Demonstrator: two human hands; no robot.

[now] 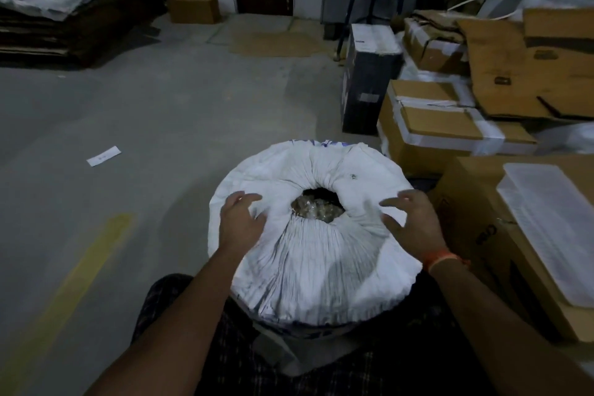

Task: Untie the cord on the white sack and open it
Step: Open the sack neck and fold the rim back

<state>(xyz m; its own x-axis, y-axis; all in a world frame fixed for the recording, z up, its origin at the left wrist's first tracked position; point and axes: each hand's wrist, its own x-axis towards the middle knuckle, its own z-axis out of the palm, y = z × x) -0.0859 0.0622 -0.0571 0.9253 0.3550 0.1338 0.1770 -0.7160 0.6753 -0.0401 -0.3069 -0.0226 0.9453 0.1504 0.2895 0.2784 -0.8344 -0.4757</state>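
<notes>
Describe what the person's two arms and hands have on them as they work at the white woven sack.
Both forearms are bare, with no sleeves in view and no gloves. The left hand shows no rings, watch or band. The right hand carries an orange thread band tied round the wrist, with a loose end trailing toward the cardboard boxes.

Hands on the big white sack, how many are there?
2. The left hand rests on the white sack left of its open mouth; the right hand hovers, fingers spread, at the mouth's right side. No others show.
</notes>
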